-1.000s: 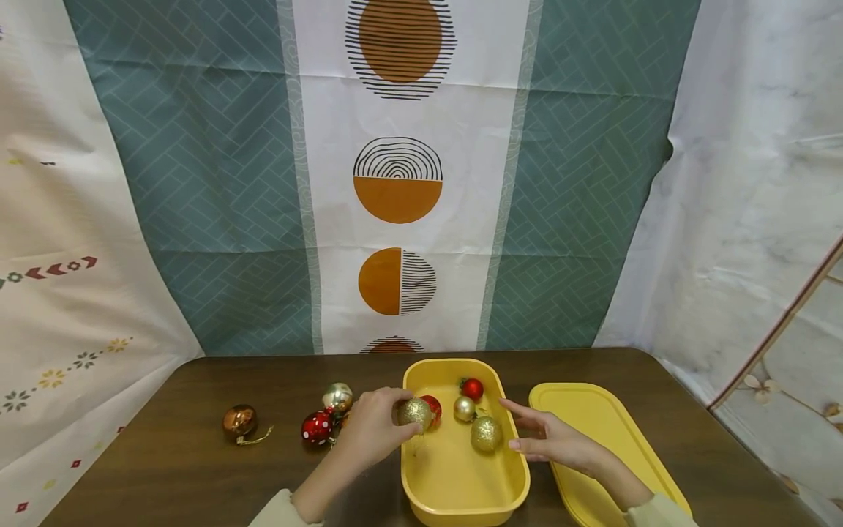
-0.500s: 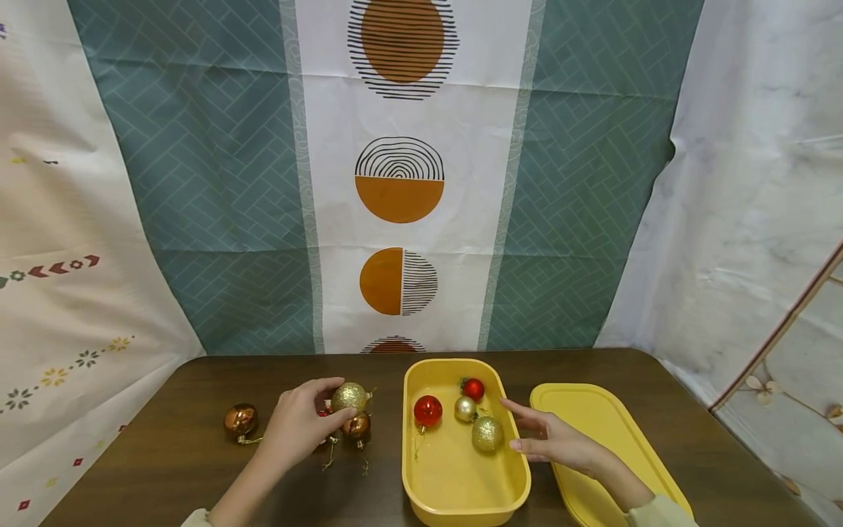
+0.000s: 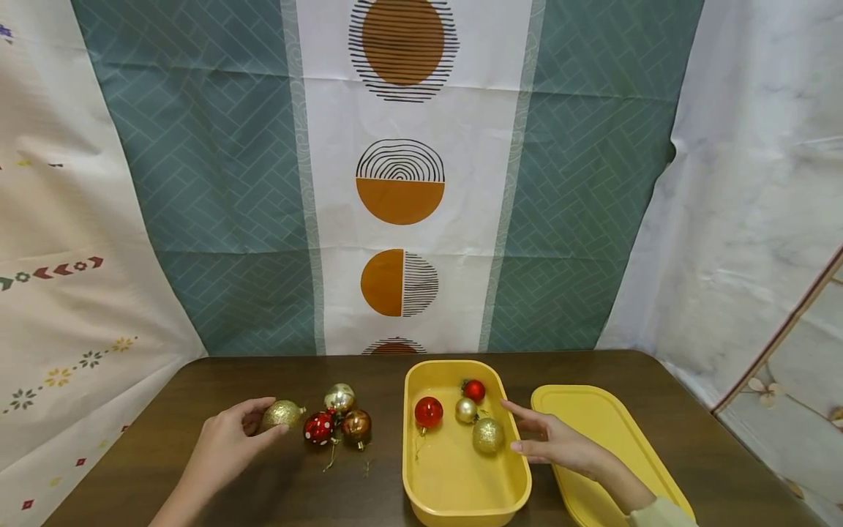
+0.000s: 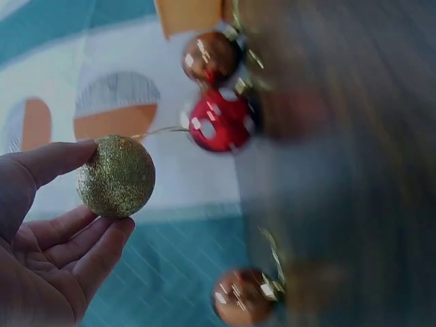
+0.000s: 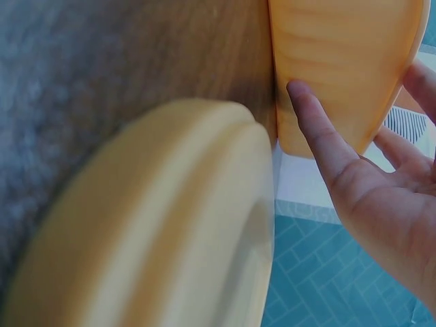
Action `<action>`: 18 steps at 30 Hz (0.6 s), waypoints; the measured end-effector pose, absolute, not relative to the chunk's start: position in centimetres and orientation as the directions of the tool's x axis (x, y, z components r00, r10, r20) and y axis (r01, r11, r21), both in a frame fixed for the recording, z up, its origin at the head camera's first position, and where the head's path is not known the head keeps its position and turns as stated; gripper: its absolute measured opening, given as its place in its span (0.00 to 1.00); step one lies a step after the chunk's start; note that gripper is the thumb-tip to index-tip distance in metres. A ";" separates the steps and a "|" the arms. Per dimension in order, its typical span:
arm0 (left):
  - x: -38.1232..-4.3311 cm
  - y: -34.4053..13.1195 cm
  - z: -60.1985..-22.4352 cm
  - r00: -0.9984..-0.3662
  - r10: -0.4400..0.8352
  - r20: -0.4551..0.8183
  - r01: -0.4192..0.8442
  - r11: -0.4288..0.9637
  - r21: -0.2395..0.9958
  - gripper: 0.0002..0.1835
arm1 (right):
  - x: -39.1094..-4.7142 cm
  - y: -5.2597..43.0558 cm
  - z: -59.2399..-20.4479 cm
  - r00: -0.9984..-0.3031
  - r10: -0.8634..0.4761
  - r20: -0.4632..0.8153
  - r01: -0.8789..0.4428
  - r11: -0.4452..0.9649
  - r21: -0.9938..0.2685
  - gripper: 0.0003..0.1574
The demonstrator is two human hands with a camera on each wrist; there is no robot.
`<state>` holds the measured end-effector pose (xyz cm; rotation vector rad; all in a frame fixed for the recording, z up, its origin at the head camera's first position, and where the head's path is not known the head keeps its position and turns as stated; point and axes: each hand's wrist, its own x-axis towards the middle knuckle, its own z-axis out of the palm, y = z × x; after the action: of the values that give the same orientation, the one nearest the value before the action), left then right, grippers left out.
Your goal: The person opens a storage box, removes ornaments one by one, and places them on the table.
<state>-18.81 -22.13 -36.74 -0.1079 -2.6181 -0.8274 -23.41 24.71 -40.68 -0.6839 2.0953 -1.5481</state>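
My left hand (image 3: 227, 443) pinches a gold glitter Christmas ball (image 3: 283, 415) between thumb and fingers, left of the ornament cluster. That cluster has a red ball with white dots (image 3: 319, 428), a copper ball (image 3: 356, 427) and a shiny pale gold ball (image 3: 339, 398). Another copper ball (image 4: 242, 296) shows in the left wrist view; my hand hides it from the head view. Straight fingers of my right hand (image 3: 560, 444) rest against the side of a yellow plastic box (image 3: 461, 505). Inside it lie a red ball (image 3: 429, 412), smaller red (image 3: 473, 390) and gold balls (image 3: 465, 410), and a glitter ball (image 3: 488, 435).
A yellow lid (image 3: 609, 432) lies on the dark wooden table (image 3: 388, 505) to the right of the box, beneath my right forearm. Patterned cloth (image 3: 408, 219) hangs behind the table's back edge.
My left hand has carried the gold glitter ball from over the box leftward, past the ornament cluster. My right hand stays at the box.
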 end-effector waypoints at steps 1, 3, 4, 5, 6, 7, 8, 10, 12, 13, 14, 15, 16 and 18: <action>-18.8 -22.7 -36.9 -0.925 -0.045 0.378 0.178 0.827 0.533 0.27 | -23.4 24.7 -40.7 -0.780 -0.623 -0.061 -0.126 0.251 -0.960 0.42; -18.7 -23.9 -37.3 -0.932 -0.052 0.360 0.159 0.831 0.532 0.27 | -23.4 24.6 -40.7 -0.782 -0.621 -0.062 -0.125 0.253 -0.959 0.42; -18.6 -24.5 -37.4 -0.934 -0.055 0.353 0.151 0.834 0.531 0.28 | -23.4 24.6 -40.7 -0.782 -0.620 -0.062 -0.125 0.255 -0.959 0.42; -18.6 -25.0 -37.6 -0.937 -0.060 0.343 0.142 0.835 0.532 0.28 | -23.4 24.6 -40.7 -0.783 -0.619 -0.063 -0.125 0.255 -0.959 0.42; -18.5 -25.6 -37.8 -0.939 -0.065 0.337 0.132 0.837 0.530 0.28 | -23.3 24.6 -40.7 -0.784 -0.618 -0.063 -0.125 0.256 -0.959 0.42; -18.4 -26.1 -37.9 -0.941 -0.068 0.333 0.126 0.840 0.528 0.28 | -23.3 24.6 -40.7 -0.784 -0.618 -0.062 -0.125 0.255 -0.959 0.42; -18.3 -26.6 -38.1 -0.942 -0.072 0.327 0.119 0.842 0.527 0.28 | -23.3 24.6 -40.7 -0.784 -0.618 -0.062 -0.125 0.255 -0.959 0.42; -18.2 -27.6 -38.4 -0.949 -0.075 0.306 0.101 0.846 0.523 0.29 | -23.3 24.6 -40.7 -0.783 -0.619 -0.062 -0.124 0.252 -0.960 0.42; -18.2 -28.6 -38.7 -0.957 -0.075 0.281 0.086 0.849 0.521 0.29 | -23.3 24.6 -40.7 -0.783 -0.620 -0.061 -0.123 0.250 -0.960 0.42; -18.2 -29.0 -38.9 -0.961 -0.075 0.267 0.079 0.850 0.521 0.29 | -23.3 24.6 -40.7 -0.782 -0.620 -0.060 -0.123 0.249 -0.961 0.42; -18.3 -29.4 -39.0 -0.965 -0.074 0.253 0.071 0.851 0.520 0.29 | -23.3 24.6 -40.7 -0.782 -0.620 -0.060 -0.123 0.247 -0.961 0.42; -18.3 -29.8 -39.1 -0.967 -0.075 0.242 0.064 0.853 0.518 0.29 | -23.3 24.6 -40.7 -0.782 -0.621 -0.060 -0.122 0.246 -0.961 0.42; -18.3 -30.1 -39.2 -0.970 -0.074 0.231 0.058 0.854 0.517 0.29 | -23.3 24.6 -40.7 -0.782 -0.621 -0.060 -0.122 0.246 -0.962 0.42; -18.4 -30.7 -39.4 -0.976 -0.073 0.205 0.044 0.855 0.517 0.29 | -23.3 24.6 -40.7 -0.781 -0.621 -0.060 -0.121 0.246 -0.962 0.42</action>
<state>-18.36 -30.67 -39.37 0.0224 -2.8136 -0.7920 -23.29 24.62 -40.66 -0.6768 2.0927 -1.5555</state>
